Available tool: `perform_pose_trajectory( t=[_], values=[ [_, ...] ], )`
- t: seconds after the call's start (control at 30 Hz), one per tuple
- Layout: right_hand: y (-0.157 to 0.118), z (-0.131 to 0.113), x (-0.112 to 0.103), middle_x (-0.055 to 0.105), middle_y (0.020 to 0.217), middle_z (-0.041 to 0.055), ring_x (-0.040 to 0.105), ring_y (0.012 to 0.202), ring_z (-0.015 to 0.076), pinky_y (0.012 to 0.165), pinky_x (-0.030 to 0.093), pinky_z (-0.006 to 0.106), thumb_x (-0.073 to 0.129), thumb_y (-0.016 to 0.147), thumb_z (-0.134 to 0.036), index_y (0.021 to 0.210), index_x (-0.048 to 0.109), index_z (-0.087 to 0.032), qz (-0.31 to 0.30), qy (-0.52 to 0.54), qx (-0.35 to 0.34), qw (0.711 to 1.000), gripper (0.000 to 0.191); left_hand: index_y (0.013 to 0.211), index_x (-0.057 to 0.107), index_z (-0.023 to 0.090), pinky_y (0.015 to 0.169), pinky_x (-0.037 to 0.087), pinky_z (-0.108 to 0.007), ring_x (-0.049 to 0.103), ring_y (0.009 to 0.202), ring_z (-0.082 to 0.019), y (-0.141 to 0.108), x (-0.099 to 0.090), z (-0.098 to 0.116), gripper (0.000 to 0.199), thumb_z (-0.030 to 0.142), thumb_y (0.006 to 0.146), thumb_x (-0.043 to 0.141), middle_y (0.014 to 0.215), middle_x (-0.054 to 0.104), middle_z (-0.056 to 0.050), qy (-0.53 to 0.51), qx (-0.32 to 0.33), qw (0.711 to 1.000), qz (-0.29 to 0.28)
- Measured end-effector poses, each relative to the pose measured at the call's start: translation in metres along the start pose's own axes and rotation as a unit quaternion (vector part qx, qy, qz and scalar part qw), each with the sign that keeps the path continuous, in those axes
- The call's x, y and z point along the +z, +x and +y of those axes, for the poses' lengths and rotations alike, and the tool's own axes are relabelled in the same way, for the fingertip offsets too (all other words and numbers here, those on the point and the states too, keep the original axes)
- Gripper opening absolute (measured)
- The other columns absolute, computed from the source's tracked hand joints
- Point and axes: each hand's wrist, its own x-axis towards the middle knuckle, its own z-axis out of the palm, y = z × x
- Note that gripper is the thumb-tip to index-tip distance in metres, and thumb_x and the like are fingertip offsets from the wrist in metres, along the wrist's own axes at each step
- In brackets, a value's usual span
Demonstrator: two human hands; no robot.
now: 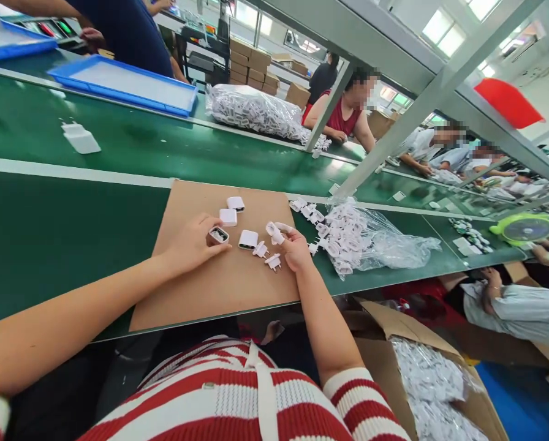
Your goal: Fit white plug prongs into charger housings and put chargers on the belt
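Over a cardboard sheet [201,288], my left hand [194,240] grips a white charger housing [219,234] whose open end faces up and shows parts inside. My right hand [295,246] pinches a white plug cap [274,233] between thumb and fingers, a short way to the right of the housing. Two white housings [228,217] lie beyond my left hand. Another housing [248,239] rests between my hands, its dark open end toward me. Beside it are two loose plug caps with pins [272,262].
Right of the cardboard, a clear plastic bag [385,242] spills many white plug caps [343,236]. A conveyor [132,153] runs behind, carrying a white charger [80,138]. Blue trays [122,86] and a filled bag [256,113] stand beyond. Metal posts [371,153] slant overhead; co-workers sit along the line.
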Motion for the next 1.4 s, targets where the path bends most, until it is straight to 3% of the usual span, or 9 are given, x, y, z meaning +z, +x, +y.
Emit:
perform_pose_trajectory(
  t=[0.2,0.3,0.47,0.57,0.67,0.83,0.93,1.27,1.4],
  values=[
    [-0.002,-0.002,-0.002,0.074,0.073,-0.0015,0.067,0.062,0.0117,0.065,0.061,0.026,0.094,0.052,-0.059,0.083,0.072,-0.021,0.010,-0.018,0.047,0.999,0.054,0.144,0.054,0.016,0.101,0.051,-0.048,0.059,0.117,-0.035,-0.014,0.007,-0.003,0.075,0.040,0.075,0.070,0.126,0.063,-0.014,-0.074,-0.074,0.994,-0.041],
    [-0.004,-0.002,0.000,0.074,0.076,-0.0009,0.067,0.063,0.0115,0.063,0.061,0.025,0.094,0.053,-0.059,0.084,0.071,-0.021,0.013,-0.039,0.049,0.998,0.054,0.147,0.054,0.021,0.103,0.051,-0.048,0.057,0.122,-0.035,-0.016,0.008,-0.007,0.075,0.049,0.079,0.071,0.131,0.063,-0.013,-0.116,-0.068,0.990,-0.027],
    [-0.014,-0.012,0.017,0.075,0.080,0.0020,0.069,0.067,0.0149,0.064,0.060,0.028,0.091,0.063,-0.054,0.090,0.074,-0.021,-0.019,-0.093,0.048,0.994,0.046,0.150,0.053,0.024,0.101,0.052,-0.044,0.061,0.117,-0.033,-0.017,0.011,-0.013,0.074,0.053,0.084,0.066,0.133,0.063,-0.011,-0.177,-0.031,0.980,-0.086],
    [-0.023,-0.026,0.035,0.074,0.085,0.0025,0.068,0.070,0.0167,0.066,0.058,0.031,0.086,0.073,-0.048,0.099,0.076,-0.023,-0.069,-0.174,-0.003,0.982,0.038,0.148,0.052,0.020,0.104,0.050,-0.044,0.058,0.122,-0.033,-0.019,0.013,-0.013,0.081,0.054,0.078,0.074,0.138,0.059,-0.013,-0.174,-0.030,0.983,-0.042],
    [-0.030,-0.043,0.055,0.071,0.099,0.0034,0.067,0.083,0.0183,0.073,0.056,0.033,0.078,0.083,-0.037,0.103,0.077,-0.027,-0.111,-0.322,-0.121,0.932,0.022,0.118,0.068,0.018,0.096,0.052,-0.043,0.060,0.110,-0.031,-0.020,0.015,-0.012,0.056,0.056,0.078,0.076,0.118,0.066,-0.011,-0.159,-0.036,0.986,-0.017],
    [-0.034,-0.054,0.090,0.060,0.096,0.0057,0.058,0.092,0.0212,0.079,0.049,0.034,0.054,0.088,-0.007,0.106,0.071,-0.022,-0.198,-0.590,-0.258,0.739,0.029,0.100,0.074,0.020,0.090,0.051,-0.039,0.061,0.100,-0.026,-0.018,0.020,-0.017,0.029,0.047,0.088,0.067,0.104,0.068,-0.007,-0.186,0.012,0.982,-0.021],
    [-0.033,-0.050,0.105,0.054,0.093,0.0056,0.054,0.090,0.0226,0.075,0.044,0.033,0.051,0.085,-0.004,0.093,0.065,-0.021,-0.231,-0.654,-0.272,0.667,0.024,0.091,0.075,0.020,0.088,0.050,-0.039,0.061,0.099,-0.026,-0.017,0.022,-0.022,0.026,0.045,0.086,0.070,0.101,0.068,-0.007,-0.193,0.017,0.981,-0.018],
    [-0.031,-0.036,0.118,0.055,0.093,0.0070,0.050,0.088,0.0239,0.070,0.038,0.033,0.050,0.083,0.000,0.083,0.057,-0.022,-0.256,-0.702,-0.288,0.599,0.024,0.077,0.072,0.020,0.086,0.047,-0.039,0.062,0.094,-0.025,-0.017,0.020,-0.018,0.023,0.041,0.085,0.068,0.096,0.068,-0.007,-0.212,0.027,0.977,-0.010],
    [-0.029,-0.034,0.122,0.054,0.089,0.0061,0.050,0.087,0.0232,0.069,0.038,0.033,0.051,0.083,0.000,0.080,0.056,-0.023,-0.252,-0.704,-0.281,0.601,0.023,0.075,0.071,0.020,0.088,0.048,-0.038,0.061,0.095,-0.025,-0.017,0.018,-0.018,0.024,0.042,0.085,0.068,0.096,0.067,-0.007,-0.214,0.030,0.976,-0.018]
  ],
)
